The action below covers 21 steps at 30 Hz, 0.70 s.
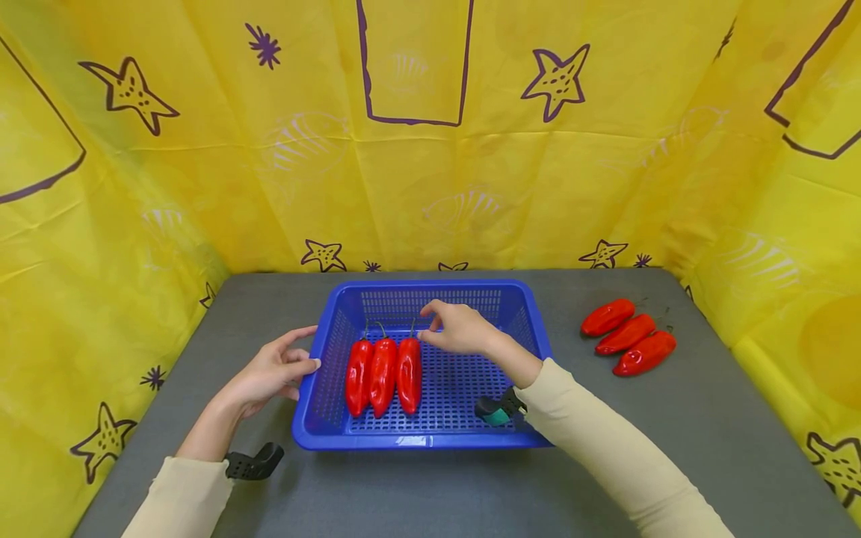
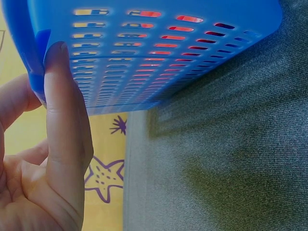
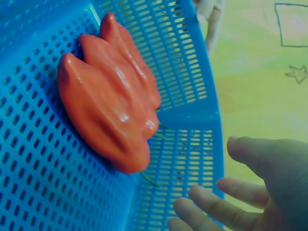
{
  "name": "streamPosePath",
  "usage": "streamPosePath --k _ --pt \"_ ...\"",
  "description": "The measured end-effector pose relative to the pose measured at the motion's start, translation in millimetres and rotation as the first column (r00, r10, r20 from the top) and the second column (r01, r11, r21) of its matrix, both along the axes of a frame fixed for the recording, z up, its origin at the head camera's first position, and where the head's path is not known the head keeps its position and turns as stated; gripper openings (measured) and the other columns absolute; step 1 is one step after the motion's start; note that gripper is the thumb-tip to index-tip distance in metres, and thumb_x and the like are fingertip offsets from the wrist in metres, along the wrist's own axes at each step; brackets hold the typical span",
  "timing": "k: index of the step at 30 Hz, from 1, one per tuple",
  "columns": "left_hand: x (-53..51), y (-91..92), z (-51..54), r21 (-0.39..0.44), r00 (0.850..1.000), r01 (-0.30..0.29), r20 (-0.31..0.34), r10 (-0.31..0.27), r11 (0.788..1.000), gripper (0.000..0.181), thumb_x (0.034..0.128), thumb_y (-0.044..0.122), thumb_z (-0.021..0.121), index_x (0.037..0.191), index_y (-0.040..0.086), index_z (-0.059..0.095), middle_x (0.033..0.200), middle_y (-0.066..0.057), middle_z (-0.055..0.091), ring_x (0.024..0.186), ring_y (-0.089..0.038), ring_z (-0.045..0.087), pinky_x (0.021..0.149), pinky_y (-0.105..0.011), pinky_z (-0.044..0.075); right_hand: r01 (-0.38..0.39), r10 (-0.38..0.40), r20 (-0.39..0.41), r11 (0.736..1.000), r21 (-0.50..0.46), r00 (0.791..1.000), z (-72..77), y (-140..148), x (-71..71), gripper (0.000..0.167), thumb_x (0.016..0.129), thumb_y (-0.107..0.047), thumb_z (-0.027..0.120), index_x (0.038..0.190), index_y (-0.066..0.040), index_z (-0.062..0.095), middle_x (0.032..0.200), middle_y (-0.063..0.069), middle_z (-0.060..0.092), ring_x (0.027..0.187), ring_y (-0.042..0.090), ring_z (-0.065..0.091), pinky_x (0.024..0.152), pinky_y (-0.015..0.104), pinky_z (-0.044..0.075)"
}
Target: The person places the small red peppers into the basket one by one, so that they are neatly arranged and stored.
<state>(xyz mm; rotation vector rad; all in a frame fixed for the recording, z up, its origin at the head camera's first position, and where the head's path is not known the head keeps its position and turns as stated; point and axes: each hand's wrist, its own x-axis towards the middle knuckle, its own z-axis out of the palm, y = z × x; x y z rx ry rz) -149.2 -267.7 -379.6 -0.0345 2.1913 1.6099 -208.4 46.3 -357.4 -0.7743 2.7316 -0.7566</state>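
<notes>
Three peppers (image 1: 383,373) in blue basket (image 1: 420,442), sleeve (image 1: 599,433) hiding corner, left hand (image 1: 272,368) touching rim (image 1: 305,400), right hand (image 1: 460,329) loosely spread

On my feed it's a makeshift lab-type recording booth, judging by yellow cloth (image 1: 430,168) w/ starfish prints (image 1: 557,81) round 3 sides of the grey bench (image 1: 430,493), + black wrist cams (image 1: 255,463); bldg. type unclear.

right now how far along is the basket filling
Looks done: three red peppers lie side by side in the blue basket. In hand: the left hand touches the basket's rim; the right hand, empty, hovers above the basket. Apparently left: three more peppers on the table to the right.
</notes>
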Motion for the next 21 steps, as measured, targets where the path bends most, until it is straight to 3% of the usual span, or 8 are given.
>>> streamPosePath --k 13,21 --pt "-1.4 0.2 0.8 -0.007 1.000 0.001 0.006 -0.001 1.000 0.074 0.0878 0.016 0.062 0.146 0.012 0.017 0.091 -0.015 0.060 0.075 -0.025 0.065 0.064 -0.043 0.057 0.018 -0.021 -0.033 0.996 -0.093 0.999 12.8 24 3.0 0.036 0.087 -0.029 0.062 0.117 -0.011 0.055 0.097 0.003 0.065 0.077 0.013 0.061 0.068 0.027 0.051" --pt "-0.9 -1.0 -0.5 -0.002 1.000 0.004 0.004 -0.004 1.000 0.074 0.0877 0.016 0.062 0.146 0.012 0.017 0.091 -0.015 0.060 0.075 -0.025 0.065 0.064 -0.043 0.057 0.016 -0.022 -0.041 0.989 -0.147 0.999 18.0 47 6.0 0.041 0.088 -0.028 0.061 0.125 -0.012 0.051 0.113 0.008 0.063 0.099 0.021 0.061 0.082 0.037 0.051"
